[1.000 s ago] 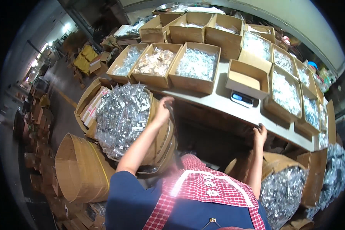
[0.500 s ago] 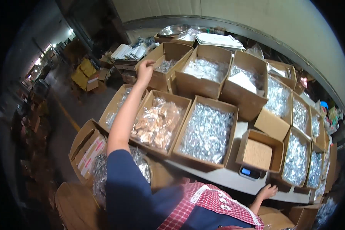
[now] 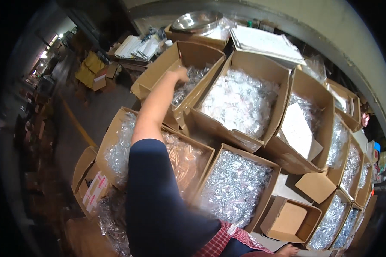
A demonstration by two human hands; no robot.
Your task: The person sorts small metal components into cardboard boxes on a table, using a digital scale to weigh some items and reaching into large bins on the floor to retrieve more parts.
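Head view: left hand (image 3: pixel 179 75) stretched far forward, down inside far cardboard box (image 3: pixel 158 73); fingers buried among clear plastic bags (image 3: pixel 192 82), open or closed cannot tell. Bags lie in that box, at back left of table. Right hand (image 3: pixel 288 249) at bottom edge, resting flat near small empty box (image 3: pixel 290 218); fingers mostly cut off. Neighbouring box of white-filled bags (image 3: pixel 241 100) just right. Steel bowl (image 3: pixel 196 20) behind. Box of shiny metal parts (image 3: pixel 236 188) near body.

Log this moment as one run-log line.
left hand: reaching into far box of clear bags | right hand: at lower edge, grip unclear
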